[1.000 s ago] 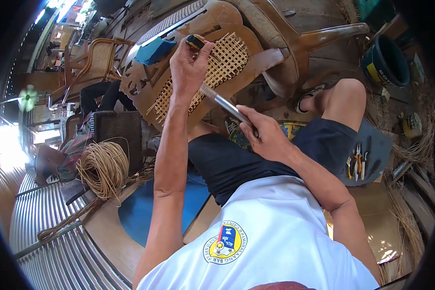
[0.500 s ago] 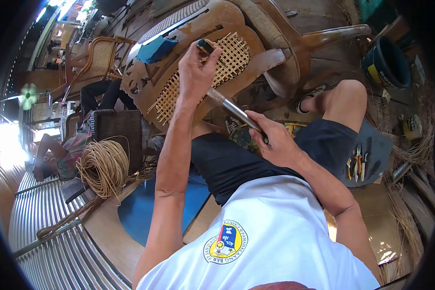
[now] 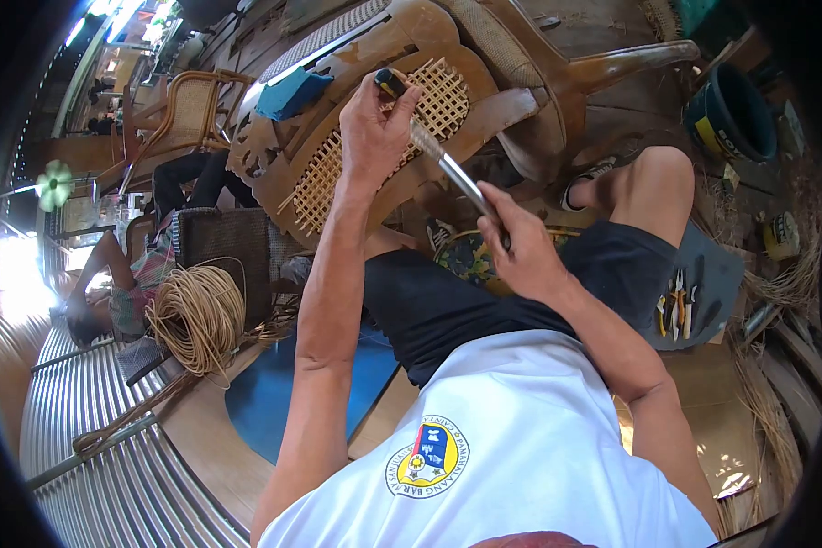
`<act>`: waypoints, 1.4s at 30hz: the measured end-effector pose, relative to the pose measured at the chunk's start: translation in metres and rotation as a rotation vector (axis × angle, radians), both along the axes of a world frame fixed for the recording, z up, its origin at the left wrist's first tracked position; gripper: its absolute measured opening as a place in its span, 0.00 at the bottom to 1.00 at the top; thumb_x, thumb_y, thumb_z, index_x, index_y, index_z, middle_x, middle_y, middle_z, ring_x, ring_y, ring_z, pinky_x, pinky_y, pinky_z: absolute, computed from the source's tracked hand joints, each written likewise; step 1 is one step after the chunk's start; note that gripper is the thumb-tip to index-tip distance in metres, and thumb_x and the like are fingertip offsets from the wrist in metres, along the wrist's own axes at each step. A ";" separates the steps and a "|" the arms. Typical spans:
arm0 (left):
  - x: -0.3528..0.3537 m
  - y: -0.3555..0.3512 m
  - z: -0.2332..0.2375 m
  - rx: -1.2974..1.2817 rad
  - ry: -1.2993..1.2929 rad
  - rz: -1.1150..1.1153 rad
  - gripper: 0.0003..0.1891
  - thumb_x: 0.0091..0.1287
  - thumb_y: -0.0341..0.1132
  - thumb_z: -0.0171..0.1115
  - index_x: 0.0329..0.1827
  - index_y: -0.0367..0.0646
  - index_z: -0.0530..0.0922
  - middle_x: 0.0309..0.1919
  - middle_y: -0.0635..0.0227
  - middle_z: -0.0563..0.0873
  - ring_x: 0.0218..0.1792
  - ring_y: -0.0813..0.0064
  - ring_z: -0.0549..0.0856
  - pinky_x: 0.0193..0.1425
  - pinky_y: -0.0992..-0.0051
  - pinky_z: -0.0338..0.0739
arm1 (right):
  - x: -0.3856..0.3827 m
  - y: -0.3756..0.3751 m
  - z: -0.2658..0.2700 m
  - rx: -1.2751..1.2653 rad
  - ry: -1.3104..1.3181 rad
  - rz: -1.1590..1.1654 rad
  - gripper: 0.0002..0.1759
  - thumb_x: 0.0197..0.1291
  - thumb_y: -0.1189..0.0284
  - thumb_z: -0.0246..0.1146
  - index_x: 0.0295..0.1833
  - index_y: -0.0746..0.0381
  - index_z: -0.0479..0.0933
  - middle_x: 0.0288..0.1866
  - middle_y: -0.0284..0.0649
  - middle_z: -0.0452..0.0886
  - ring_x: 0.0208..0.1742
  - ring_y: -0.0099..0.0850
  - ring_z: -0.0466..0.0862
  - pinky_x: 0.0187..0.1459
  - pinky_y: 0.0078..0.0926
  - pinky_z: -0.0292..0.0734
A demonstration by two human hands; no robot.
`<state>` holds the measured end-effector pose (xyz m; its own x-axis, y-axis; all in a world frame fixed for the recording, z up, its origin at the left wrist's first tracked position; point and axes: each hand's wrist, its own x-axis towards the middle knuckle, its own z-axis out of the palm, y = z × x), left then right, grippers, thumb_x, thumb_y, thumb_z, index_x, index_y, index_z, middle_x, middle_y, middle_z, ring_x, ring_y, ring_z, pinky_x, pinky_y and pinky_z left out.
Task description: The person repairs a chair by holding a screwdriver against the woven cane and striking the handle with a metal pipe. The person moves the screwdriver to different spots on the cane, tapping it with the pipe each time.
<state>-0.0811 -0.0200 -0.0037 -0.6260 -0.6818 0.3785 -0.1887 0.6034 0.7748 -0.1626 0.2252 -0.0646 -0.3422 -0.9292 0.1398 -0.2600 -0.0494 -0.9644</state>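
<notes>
Plank floor [image 3: 616, 128] and chairs [image 3: 571, 82] crowded around the cane panel [image 3: 444, 102], over which the left hand [image 3: 373, 132] gripped a dark-handled tool [image 3: 391, 83] and the right hand [image 3: 528, 256] grasped a metal rod [image 3: 464, 183]. A stray swing could have bruised the left hand or split a strand; that hand hid the tool's tip, while blue cloth [image 3: 292, 94] covered part of the frame.
</notes>
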 end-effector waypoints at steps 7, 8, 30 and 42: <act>0.002 0.006 -0.003 -0.057 -0.136 0.033 0.08 0.78 0.32 0.72 0.54 0.40 0.84 0.42 0.73 0.90 0.44 0.86 0.86 0.48 0.79 0.82 | -0.001 0.011 0.004 0.049 -0.016 0.162 0.27 0.73 0.78 0.62 0.75 0.69 0.71 0.56 0.61 0.86 0.54 0.60 0.87 0.56 0.45 0.83; 0.002 0.005 -0.006 -0.055 -0.137 0.032 0.08 0.78 0.32 0.72 0.54 0.40 0.84 0.42 0.73 0.90 0.44 0.86 0.86 0.48 0.79 0.82 | -0.003 0.010 0.001 0.042 0.012 0.179 0.27 0.73 0.78 0.62 0.75 0.69 0.72 0.55 0.61 0.86 0.54 0.60 0.87 0.56 0.44 0.83; 0.004 -0.014 0.001 -0.077 0.018 0.157 0.10 0.77 0.37 0.74 0.51 0.43 0.85 0.37 0.76 0.89 0.37 0.86 0.83 0.40 0.80 0.78 | -0.004 -0.013 0.007 -0.003 -0.043 0.148 0.25 0.75 0.78 0.62 0.75 0.68 0.72 0.50 0.54 0.87 0.42 0.41 0.87 0.49 0.36 0.82; 0.002 -0.003 0.003 -0.073 0.064 0.141 0.09 0.77 0.35 0.73 0.51 0.41 0.84 0.38 0.74 0.90 0.40 0.84 0.87 0.45 0.79 0.81 | 0.001 -0.018 0.000 -0.051 -0.050 0.038 0.23 0.75 0.75 0.62 0.73 0.70 0.73 0.54 0.62 0.86 0.54 0.59 0.87 0.56 0.46 0.82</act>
<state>-0.0796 -0.0231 -0.0009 -0.4994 -0.7303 0.4660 -0.2269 0.6294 0.7432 -0.1613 0.2068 -0.0648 -0.3141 -0.9338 0.1714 -0.2088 -0.1081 -0.9720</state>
